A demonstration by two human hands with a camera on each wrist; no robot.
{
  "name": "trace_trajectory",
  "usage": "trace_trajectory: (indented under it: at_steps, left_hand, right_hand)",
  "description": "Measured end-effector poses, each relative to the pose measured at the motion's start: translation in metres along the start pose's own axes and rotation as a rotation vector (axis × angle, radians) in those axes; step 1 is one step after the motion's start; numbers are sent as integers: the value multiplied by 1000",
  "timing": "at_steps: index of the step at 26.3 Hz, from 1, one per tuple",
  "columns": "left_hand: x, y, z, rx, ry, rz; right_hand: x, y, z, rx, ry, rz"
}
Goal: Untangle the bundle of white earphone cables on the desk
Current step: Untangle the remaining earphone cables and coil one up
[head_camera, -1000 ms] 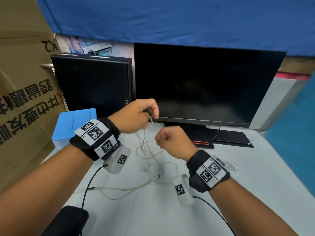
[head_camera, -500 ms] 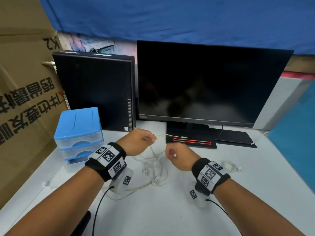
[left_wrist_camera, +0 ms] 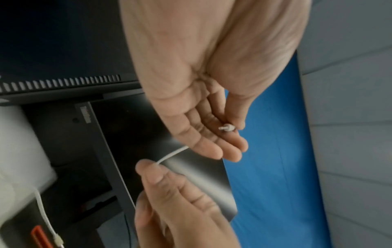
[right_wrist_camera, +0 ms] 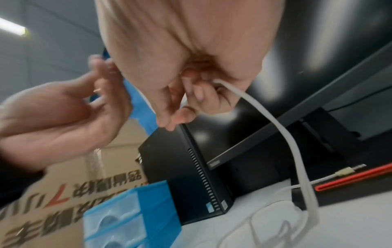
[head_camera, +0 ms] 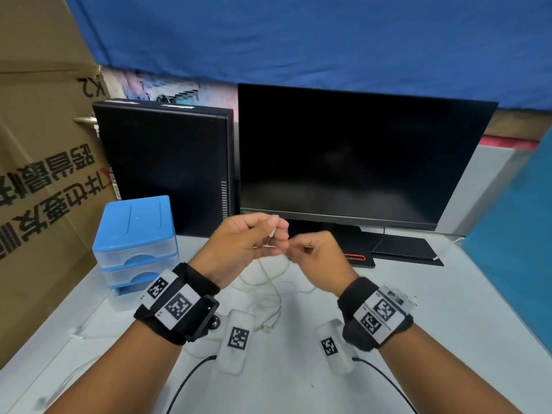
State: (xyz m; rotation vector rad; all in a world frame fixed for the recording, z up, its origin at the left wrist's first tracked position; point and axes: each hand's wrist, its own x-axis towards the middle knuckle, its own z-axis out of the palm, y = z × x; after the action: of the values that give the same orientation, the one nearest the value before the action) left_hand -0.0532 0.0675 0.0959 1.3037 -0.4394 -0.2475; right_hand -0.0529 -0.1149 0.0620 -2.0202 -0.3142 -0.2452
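The white earphone cable hangs from both hands down to a loose tangle on the white desk. My left hand is raised in front of the monitor's lower edge and pinches a small white earbud end between thumb and fingers. Just to its right, my right hand has its fingers curled round the same cable, which runs taut between the two hands. The cable's jack plug lies on the monitor base.
A black monitor and a black computer case stand behind the hands. A blue drawer box sits at the left beside a cardboard box. Another small white cable coil lies by my right wrist. A blue panel borders the right.
Both hands have risen from near the desk and drawn closer together, lifting the cable. My left hand has turned palm up and now pinches the earbud end.
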Motion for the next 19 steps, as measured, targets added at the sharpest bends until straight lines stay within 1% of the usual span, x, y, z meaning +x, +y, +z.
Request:
trace_trajectory:
  at_steps: [2, 3, 5, 6, 7, 8, 10, 12, 13, 14, 15, 16, 17, 18, 19]
  left_hand:
    - [4, -4, -4, 1, 113, 42]
    - [6, -9, -7, 44, 174, 61]
    - [8, -22, -9, 204, 267, 111]
    - [8, -29, -8, 292, 277, 132]
    - [7, -35, -8, 367, 254, 150]
    - [6, -40, -6, 420, 207, 161]
    - [2, -43, 0, 419, 107, 157]
    - [-5, -36, 9, 291, 40, 99]
    - [-9, -30, 13, 207, 11, 79]
    - [-13, -23, 16, 122, -8, 73]
    - [-14, -17, 18, 47, -8, 82]
    - [-15, -11, 17, -28, 12, 98]
    - [-12, -8, 16, -68, 59, 118]
    - [-7, -6, 13, -52, 122, 148]
    - [-3, -7, 9, 37, 190, 193]
  right_hand:
    - [-16, -6, 10, -94, -153, -47]
    - [-23, -13, 13, -149, -218, -79]
    - [-32, -31, 10, -228, -330, -114]
    - [-32, -41, 6, -246, -366, -115]
    - [-31, -49, 1, -254, -372, -126]
    - [-29, -56, -4, -243, -343, -150]
    - [-18, -60, -15, -163, -204, -186]
    - [-3, -48, -25, -109, 3, -162]
    - [3, -39, -27, -104, 83, -137]
    - [7, -30, -27, -85, 117, -103]
    - [6, -21, -23, -60, 102, -75]
    - [2, -12, -17, -49, 40, -59]
    - [-6, -9, -9, -56, -61, -44]
    - [-16, -10, -3, -87, -173, -35]
    - [-26, -14, 2, -127, -279, -40]
